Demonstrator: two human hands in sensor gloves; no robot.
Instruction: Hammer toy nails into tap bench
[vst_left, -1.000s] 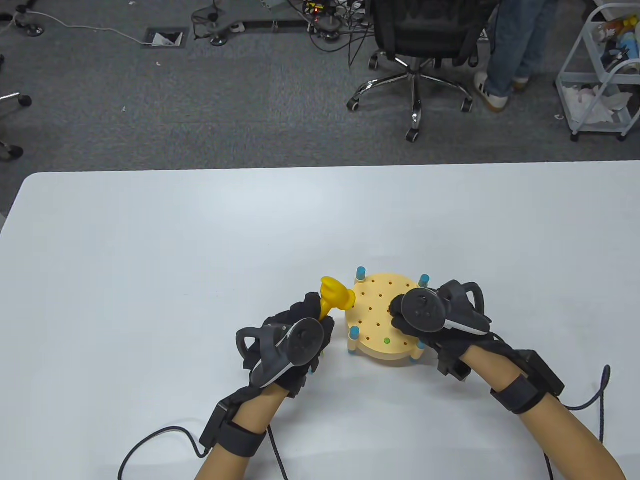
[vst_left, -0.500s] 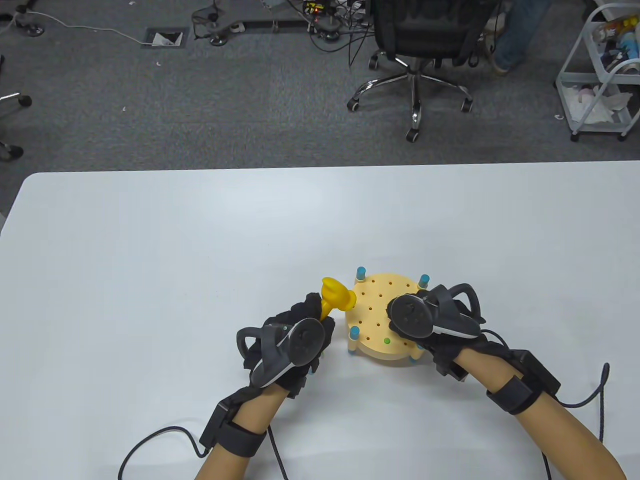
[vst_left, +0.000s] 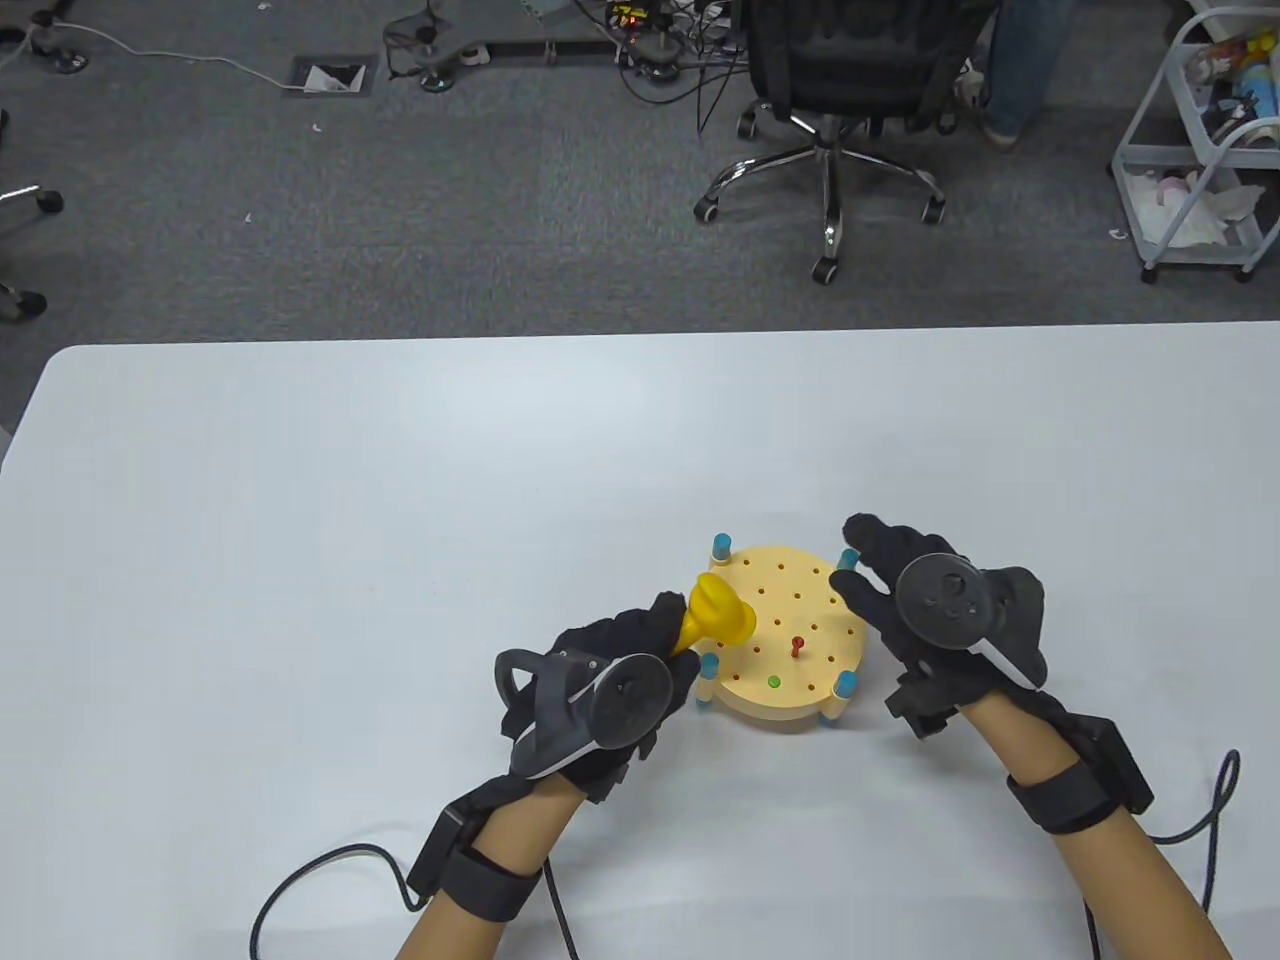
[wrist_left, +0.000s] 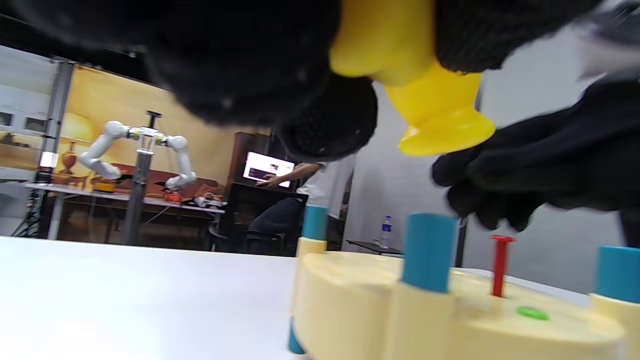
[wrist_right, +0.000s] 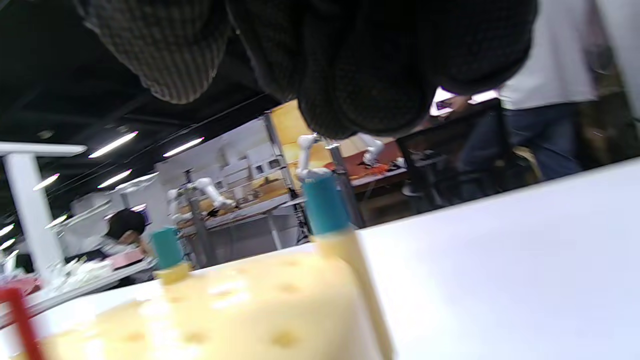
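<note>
The round yellow tap bench (vst_left: 790, 700) with blue posts stands on the white table. A red nail (vst_left: 797, 645) stands upright in its middle, with its stem well above the top in the left wrist view (wrist_left: 500, 265). A green nail (vst_left: 773, 682) sits flush near the front. My left hand (vst_left: 655, 640) grips the handle of the yellow toy hammer (vst_left: 722, 615). The hammer head hangs above the bench's left part, clear of the red nail (wrist_left: 435, 115). My right hand (vst_left: 880, 570) is open and empty, with its fingers spread beside the bench's right rim.
The bench top has several empty holes. Blue posts (vst_left: 721, 545) stick up around its rim. Glove cables trail off the table's front edge. An office chair (vst_left: 830, 90) and a white cart (vst_left: 1200, 150) stand on the floor beyond the table.
My right hand has lifted off the bench top and moved right, leaving the red nail standing in it. My left hand has moved right with the hammer, whose head is now over the bench.
</note>
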